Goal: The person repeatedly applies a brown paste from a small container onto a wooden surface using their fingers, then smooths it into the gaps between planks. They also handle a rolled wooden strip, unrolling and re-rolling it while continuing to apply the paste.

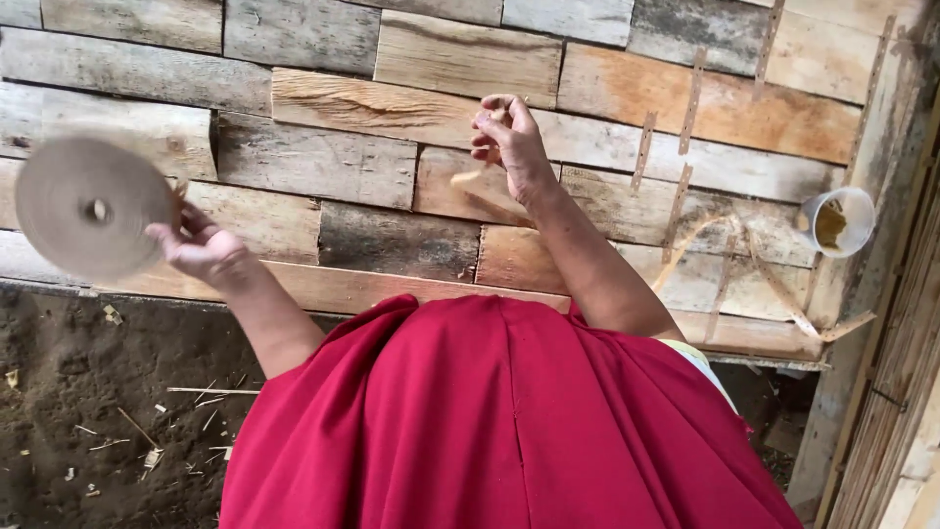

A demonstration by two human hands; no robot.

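My left hand (201, 245) grips the edge of a large flat roll of tan strip (90, 206), held up at the left and blurred. My right hand (509, 142) is raised in the middle with its fingers pinched on the end of a thin tan strip (480, 191) that hangs below it. Both hands are above a rough platform of wooden planks (343, 167). A red garment (499, 421) fills the lower part of the view.
A white cup (837, 220) with brownish contents stands on the planks at the right. Loose tan strips (744, 260) lie next to it. Dark soil with straw bits (88, 411) is at the lower left. A slatted wall (896, 392) runs along the right edge.
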